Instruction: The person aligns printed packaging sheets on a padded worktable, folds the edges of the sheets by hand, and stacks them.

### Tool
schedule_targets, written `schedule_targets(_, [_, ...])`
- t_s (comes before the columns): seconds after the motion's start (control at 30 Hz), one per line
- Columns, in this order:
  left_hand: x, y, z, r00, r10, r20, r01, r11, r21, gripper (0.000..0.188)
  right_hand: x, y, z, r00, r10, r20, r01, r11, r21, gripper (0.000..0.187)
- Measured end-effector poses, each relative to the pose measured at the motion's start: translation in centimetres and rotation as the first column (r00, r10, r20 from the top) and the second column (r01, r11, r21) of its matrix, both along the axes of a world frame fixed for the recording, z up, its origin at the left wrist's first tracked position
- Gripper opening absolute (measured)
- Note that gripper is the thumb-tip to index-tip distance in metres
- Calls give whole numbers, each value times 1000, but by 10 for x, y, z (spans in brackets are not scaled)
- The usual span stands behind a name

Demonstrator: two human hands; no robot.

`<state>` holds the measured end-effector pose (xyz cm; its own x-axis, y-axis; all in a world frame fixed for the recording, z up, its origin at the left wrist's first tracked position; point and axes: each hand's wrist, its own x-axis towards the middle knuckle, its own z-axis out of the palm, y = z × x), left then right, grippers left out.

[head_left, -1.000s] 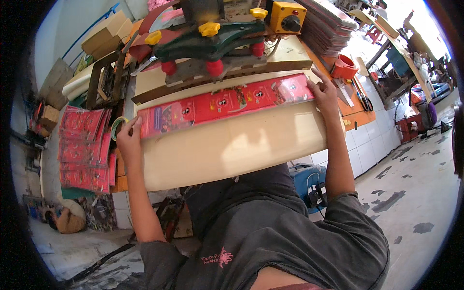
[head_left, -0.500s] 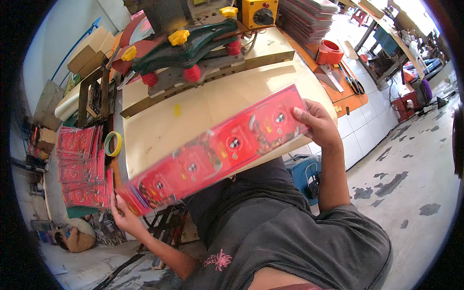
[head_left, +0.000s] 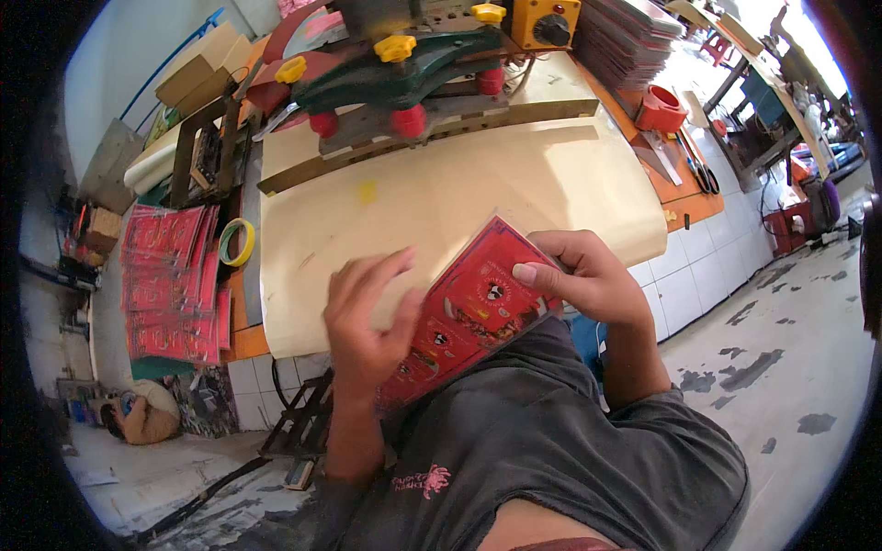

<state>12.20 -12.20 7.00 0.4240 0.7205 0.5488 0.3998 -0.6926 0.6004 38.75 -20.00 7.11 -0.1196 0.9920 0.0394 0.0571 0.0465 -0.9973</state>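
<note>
A long red printed plastic sheet (head_left: 494, 292), with food pictures and round emblems, hangs at a slant in front of my body. My right hand (head_left: 593, 275) pinches its upper right end, thumb on the printed face. The sheet's lower end runs down behind my left wrist, where part of it is hidden. My left hand (head_left: 367, 317) is raised beside the sheet, slightly blurred, its fingers apart and nothing in them. Beyond both hands lies the cream-coloured work surface (head_left: 441, 174) of a press machine with a dark green clamp bar (head_left: 395, 78).
Similar red printed sheets (head_left: 170, 285) lie overlapping at the left, near a yellow tape roll (head_left: 237, 242). On the right are a red tape dispenser (head_left: 660, 110), scissors (head_left: 700, 163) and a tall stack of sheets (head_left: 625, 41). A person (head_left: 147, 418) is low on the floor, far left.
My left hand has let go of the sheet's lower left end and moved right and up. The sheet has swung steeper and closer to my body, still in my right hand. The view has shifted.
</note>
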Motion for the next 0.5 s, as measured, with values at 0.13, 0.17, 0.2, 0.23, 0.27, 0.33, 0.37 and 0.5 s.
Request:
schedule_targets(0.13, [44, 14, 21, 997, -76, 9, 73, 985, 156, 24, -7, -1, 23, 998, 17, 57, -7, 984, -177, 32])
schedule_targets(0.17, [49, 13, 26, 997, -74, 8, 72, 985, 158, 24, -8, 0, 16, 998, 16, 57, -9, 993, -115, 32])
schedule_targets(0.2, [51, 13, 30, 996, -89, 12, 86, 984, 156, 22, -10, 0, 12, 998, 14, 56, -11, 998, -55, 31])
schedule_targets(0.23, [53, 13, 32, 994, -104, 16, 100, 983, 154, 21, -12, -1, 14, 998, 14, 54, -11, 998, -55, 31])
schedule_targets(0.27, [53, 14, 31, 995, -103, 13, 100, 983, 153, 21, -15, -1, 19, 998, 24, 54, -20, 998, -63, 31])
schedule_targets(0.33, [55, 16, 29, 997, -74, -17, 76, 979, 191, 17, -16, -1, 20, 998, 29, 54, -26, 997, -71, 31])
schedule_targets(0.37, [55, 16, 28, 997, -75, -18, 78, 979, 190, 17, -16, -1, 16, 996, 31, 80, -27, 998, -52, 30])
schedule_targets(0.5, [57, 16, 27, 998, -42, -44, 50, 977, 206, 16, -15, 0, 12, 995, 38, 90, -37, 999, -14, 30])
